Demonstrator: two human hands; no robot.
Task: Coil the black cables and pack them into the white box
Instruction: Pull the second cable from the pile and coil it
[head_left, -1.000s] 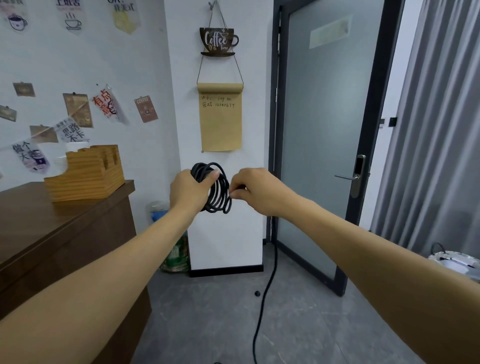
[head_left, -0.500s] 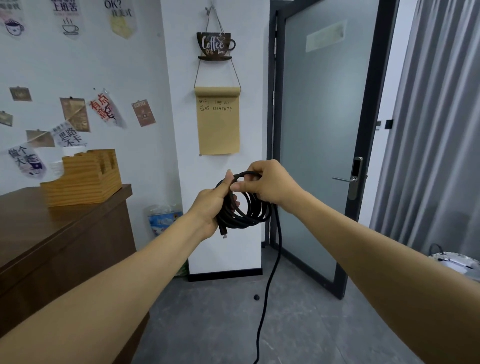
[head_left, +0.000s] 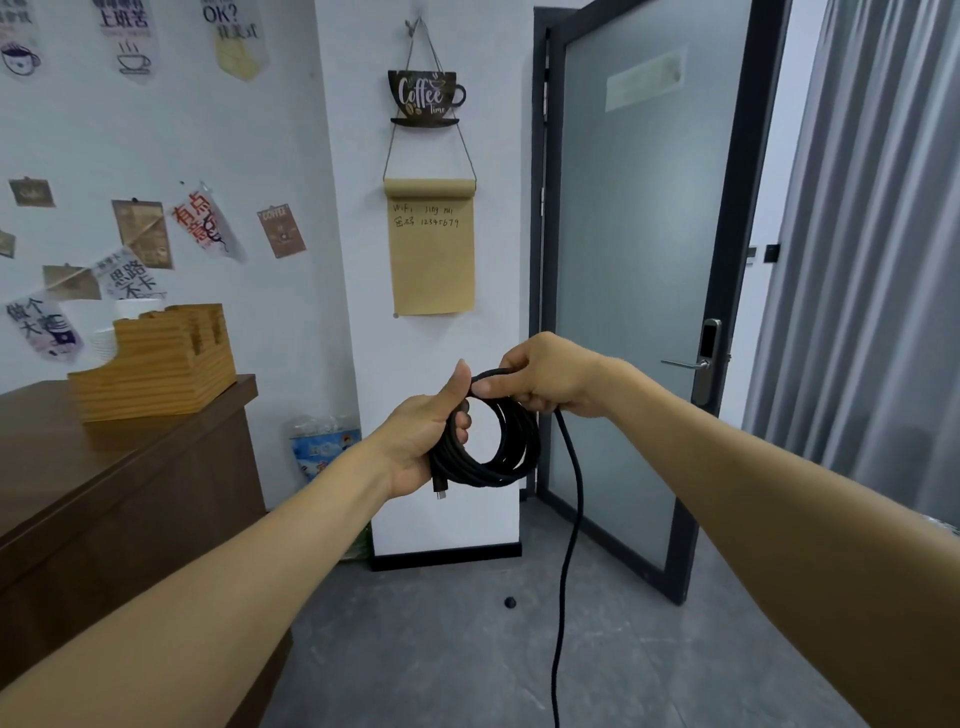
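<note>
With the left hand (head_left: 421, 441) gripping the black cable coil (head_left: 493, 441) and the right hand (head_left: 545, 376) pinching its top loop, the hanging tail (head_left: 571, 519) could snag, springing loops loose.

Worn on the head, at standing height; looked forward and slightly down across both outstretched forearms. Faced the white pillar (head_left: 423, 338) almost square on, near enough to read the handwriting on the paper roll (head_left: 430, 247) hung from it. Took in the wooden counter (head_left: 119, 467) left of the pillar, the glass door (head_left: 639, 291) just right of it, grey floor (head_left: 467, 649) below. Only one view, so nothing shared.
</note>
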